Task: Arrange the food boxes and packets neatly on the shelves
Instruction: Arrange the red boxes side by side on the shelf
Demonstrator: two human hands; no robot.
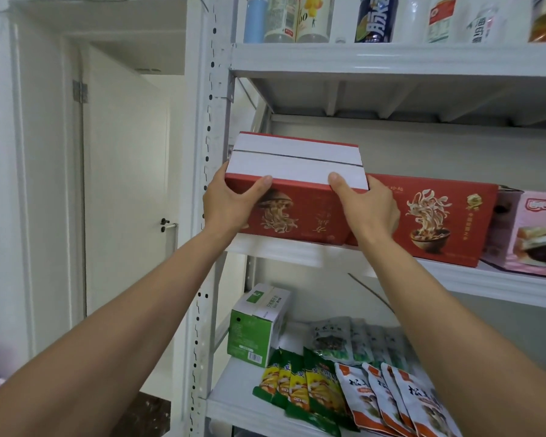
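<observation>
Both bare forearms reach up and forward, wrists straight. The left hand (pixel 227 205) wraps the near left corner of a red cardboard box with white top flaps (pixel 297 209), thumb hooked over the top front edge and fingers round the side. The right hand (pixel 369 209) clasps the box's right end the same way, thumb on top and palm against the front face. The box sits between the 2 hands at the left end of the white metal middle shelf (pixel 297 252); whether its base rests on the shelf or hangs just above cannot be told. Its 2 smooth white flaps meet in a dark seam, and a noodle print covers the matt red front.

Just beside it on the right stands a second red noodle box (pixel 448 216), then a pink cardboard box (pixel 536 228). On the shelf below are a green and white carton (pixel 256 323), glossy green and yellow packets (pixel 300 386) and orange and white packets (pixel 391 402), overlapping in rows.
</observation>
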